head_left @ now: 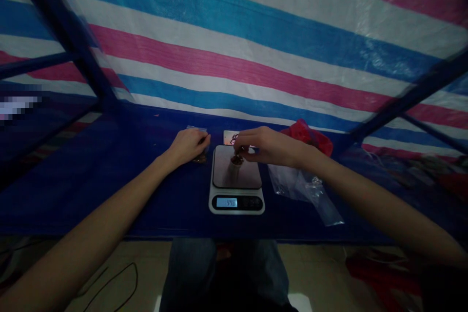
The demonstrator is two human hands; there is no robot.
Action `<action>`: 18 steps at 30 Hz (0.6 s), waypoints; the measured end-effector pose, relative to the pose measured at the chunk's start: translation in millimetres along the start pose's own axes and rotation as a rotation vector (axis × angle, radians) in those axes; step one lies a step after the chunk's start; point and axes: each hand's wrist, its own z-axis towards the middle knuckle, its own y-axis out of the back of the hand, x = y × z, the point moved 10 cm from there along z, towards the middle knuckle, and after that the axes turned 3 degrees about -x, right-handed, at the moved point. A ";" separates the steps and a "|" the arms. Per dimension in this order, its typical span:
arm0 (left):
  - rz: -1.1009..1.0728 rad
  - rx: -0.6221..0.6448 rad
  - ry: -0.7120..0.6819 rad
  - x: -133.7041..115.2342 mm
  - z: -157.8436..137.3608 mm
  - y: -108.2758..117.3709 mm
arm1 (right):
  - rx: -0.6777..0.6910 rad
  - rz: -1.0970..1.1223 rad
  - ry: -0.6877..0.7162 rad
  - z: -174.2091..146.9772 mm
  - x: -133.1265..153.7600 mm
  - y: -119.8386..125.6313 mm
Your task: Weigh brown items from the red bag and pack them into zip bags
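Note:
A kitchen scale point(218, 178) with a lit display stands on the blue table. On its plate is a small cup-like container point(236, 168) with small brownish pieces at its mouth. My right hand point(265, 145) reaches over the plate, its fingertips pinched at the container's mouth; what lies between them is too small to make out. Left of the scale, my left hand point(186, 146) is closed, its curled fingers on a clear plastic bag point(197, 129). Small brownish pieces point(200, 159) show just below that hand, which covers most of the bag.
Behind the scale lies a phone-like flat card point(229, 136) with a picture. Clear plastic bags point(292, 183) and a red bag point(310, 136) are to the right, partly under my right forearm. Dark frame bars point(395, 102) and a striped sheet point(234, 53) bound the blue table point(175, 204).

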 end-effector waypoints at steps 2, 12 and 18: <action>0.007 0.002 -0.001 0.4 -0.1 -0.1 | -0.086 -0.020 -0.030 -7.8 -0.1 25.0; 0.019 -0.014 -0.041 2.2 0.6 -0.3 | -0.476 -0.227 -0.581 -171.1 -111.3 111.7; 0.025 -0.014 -0.036 4.0 0.2 -2.4 | -0.111 -0.380 -0.817 -227.8 -187.0 49.0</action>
